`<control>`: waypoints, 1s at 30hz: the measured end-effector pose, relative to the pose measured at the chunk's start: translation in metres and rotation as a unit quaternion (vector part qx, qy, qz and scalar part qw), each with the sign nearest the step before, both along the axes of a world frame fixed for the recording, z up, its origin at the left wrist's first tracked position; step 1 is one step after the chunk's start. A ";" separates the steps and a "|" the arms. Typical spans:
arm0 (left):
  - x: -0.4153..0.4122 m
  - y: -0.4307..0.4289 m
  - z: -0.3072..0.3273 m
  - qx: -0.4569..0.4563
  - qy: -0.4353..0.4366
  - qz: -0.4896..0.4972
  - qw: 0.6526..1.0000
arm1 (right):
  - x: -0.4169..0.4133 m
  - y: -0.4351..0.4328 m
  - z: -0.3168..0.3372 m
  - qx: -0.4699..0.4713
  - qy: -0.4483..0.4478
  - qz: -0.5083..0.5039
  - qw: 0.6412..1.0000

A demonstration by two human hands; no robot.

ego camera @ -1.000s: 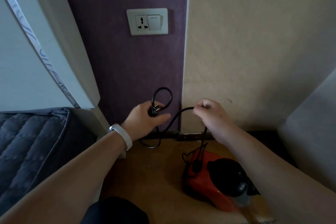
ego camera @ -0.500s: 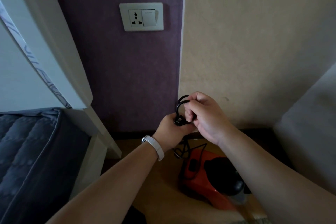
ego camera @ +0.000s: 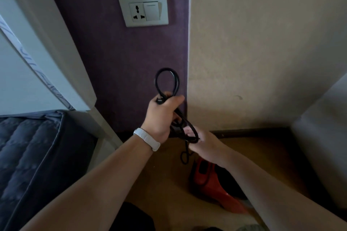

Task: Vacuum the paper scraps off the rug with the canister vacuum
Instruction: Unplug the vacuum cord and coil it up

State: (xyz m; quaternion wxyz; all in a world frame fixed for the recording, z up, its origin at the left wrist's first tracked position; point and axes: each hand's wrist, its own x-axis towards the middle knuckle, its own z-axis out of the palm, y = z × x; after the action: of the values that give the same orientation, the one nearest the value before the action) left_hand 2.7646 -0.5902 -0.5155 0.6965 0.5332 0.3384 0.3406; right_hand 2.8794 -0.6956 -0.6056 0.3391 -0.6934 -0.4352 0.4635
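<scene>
A red and black canister vacuum (ego camera: 212, 187) stands on the wooden floor by the wall, partly behind my right forearm. Its black power cord (ego camera: 167, 80) rises in a loop above my left hand (ego camera: 161, 116), which grips the plug end and several gathered turns. Just below, my right hand (ego camera: 199, 139) holds a lower loop of the same cord, and the rest trails down to the vacuum. The rug and paper scraps are out of view.
A white wall socket with a switch (ego camera: 143, 10) sits on the purple wall above my hands. A bed with a dark quilted mattress (ego camera: 28, 155) and white headboard (ego camera: 47, 43) fills the left. A pale cabinet side (ego camera: 323, 137) stands at the right.
My hands came together at the cord half a second ago. Now my right hand has dropped below the left with a loop, and the cord loop stands taller above my left hand.
</scene>
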 end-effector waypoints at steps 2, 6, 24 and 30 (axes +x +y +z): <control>-0.001 0.008 0.007 -0.005 -0.033 0.020 0.999 | -0.009 0.001 0.003 -0.031 -0.048 0.039 0.998; -0.009 0.025 0.017 -0.006 -0.073 0.066 0.995 | -0.017 -0.001 -0.005 -0.055 -0.055 0.052 0.996; -0.034 0.028 0.008 0.080 0.085 0.122 0.986 | -0.015 -0.016 -0.008 0.041 -0.074 -0.027 0.996; -0.038 0.019 -0.012 0.178 0.232 0.028 0.956 | 0.014 -0.014 0.023 0.084 -0.003 -0.162 0.983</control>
State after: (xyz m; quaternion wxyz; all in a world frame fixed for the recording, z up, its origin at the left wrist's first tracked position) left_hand 2.7267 -0.5714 -0.5272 0.4827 0.7030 0.4398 0.2818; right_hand 2.8934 -0.7097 -0.5828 0.4660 -0.7250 -0.3552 0.3621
